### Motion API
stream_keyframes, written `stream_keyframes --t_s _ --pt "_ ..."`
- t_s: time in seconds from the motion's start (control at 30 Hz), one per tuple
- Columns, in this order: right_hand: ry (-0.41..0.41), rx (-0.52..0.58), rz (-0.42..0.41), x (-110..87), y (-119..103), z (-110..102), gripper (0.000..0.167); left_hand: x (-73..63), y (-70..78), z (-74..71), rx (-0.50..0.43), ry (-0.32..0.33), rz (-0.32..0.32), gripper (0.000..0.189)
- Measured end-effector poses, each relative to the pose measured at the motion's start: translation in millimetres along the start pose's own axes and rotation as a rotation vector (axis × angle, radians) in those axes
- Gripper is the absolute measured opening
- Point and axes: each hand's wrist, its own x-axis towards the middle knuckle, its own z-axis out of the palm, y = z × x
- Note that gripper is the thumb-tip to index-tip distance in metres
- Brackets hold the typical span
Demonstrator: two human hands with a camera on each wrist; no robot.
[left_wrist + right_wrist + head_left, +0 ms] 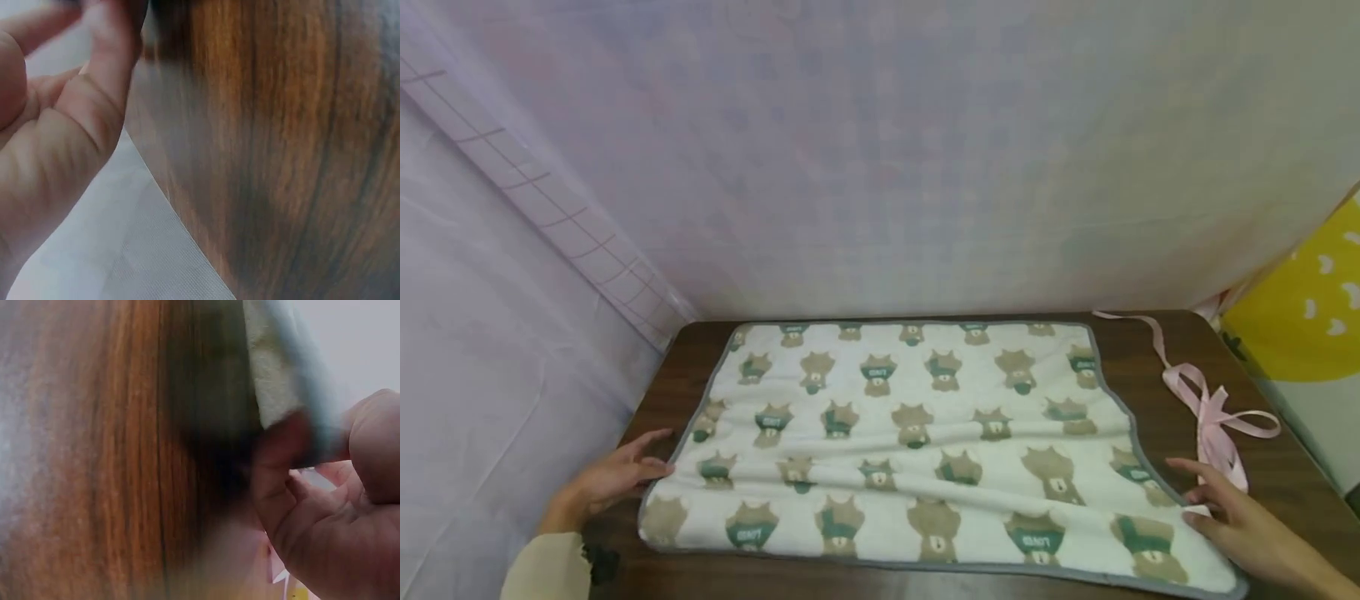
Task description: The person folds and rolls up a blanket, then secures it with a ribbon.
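Note:
A white blanket (880, 467) with brown bears, green details and a grey border lies spread over the dark wooden table, with shallow folds running across its near half. My left hand (613, 479) is at its left edge, fingertips pinching the border while the index finger stretches out above. In the left wrist view the left hand (69, 119) has its fingertips cut off by the top of the frame. Opposite, my right hand (1247, 521) pinches the right edge near the front corner. The right wrist view shows the border between thumb and fingers of the right hand (325, 506).
A pink ribbon bow (1213, 417) with a long tail lies on the table (1131, 350) beyond the right hand. Pale curtains (887, 167) hang behind and to the left. A yellow patterned piece (1300, 308) is off the right side.

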Motion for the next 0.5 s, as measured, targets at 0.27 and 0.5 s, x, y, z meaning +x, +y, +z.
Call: stream_keyframes --t_s 0.27,0.5 --pt "-0.033 0.007 0.032 -1.9 1.0 -0.5 0.068 -9.7 1.9 -1.9 -0.105 -0.155 -0.006 0.102" --pt "-0.209 -0.07 0.076 -2.9 1.1 -15.2 0.065 -13.3 2.2 -6.7 -0.058 -0.155 0.079 0.096"
